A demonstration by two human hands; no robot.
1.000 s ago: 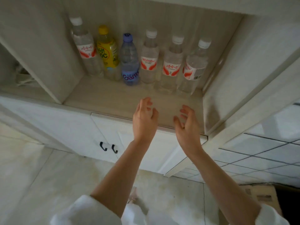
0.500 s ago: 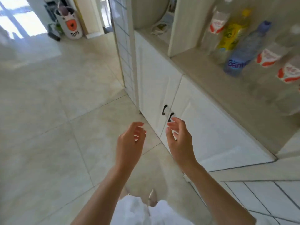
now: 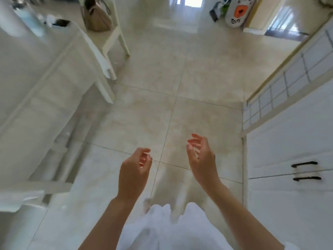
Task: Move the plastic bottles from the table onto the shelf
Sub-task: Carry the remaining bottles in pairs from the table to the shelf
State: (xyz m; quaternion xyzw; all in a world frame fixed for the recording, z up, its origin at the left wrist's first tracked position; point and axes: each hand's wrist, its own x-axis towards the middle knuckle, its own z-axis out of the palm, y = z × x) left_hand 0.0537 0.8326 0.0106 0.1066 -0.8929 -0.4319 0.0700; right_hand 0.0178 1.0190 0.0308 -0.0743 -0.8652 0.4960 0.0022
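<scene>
No plastic bottles are in view, and the shelf is outside the frame, so where the bottles now stand cannot be told. The whole picture is smeared by motion. The white worktop [image 3: 54,56] at the left is cut by the frame edge; small dark and pale items on its far end are too blurred to identify. A brown bag [image 3: 98,17] hangs, probably from a chair, beyond the worktop.

The floor [image 3: 162,78] is pale glossy tile with thin grout lines. A white cabinet [image 3: 288,141] with two black handles [image 3: 306,171] runs along the right side. A white bin with an orange mark [image 3: 237,11] stands at the far right, near a bright doorway.

Both bare forearms reach forward over the floor. The left hand [image 3: 134,170] is loosely curled and holds nothing. The right hand [image 3: 201,156] is relaxed, fingers spread and slightly bent, palm turned inward, also holding nothing. The hands are apart. White clothing [image 3: 162,231] fills the near edge.
</scene>
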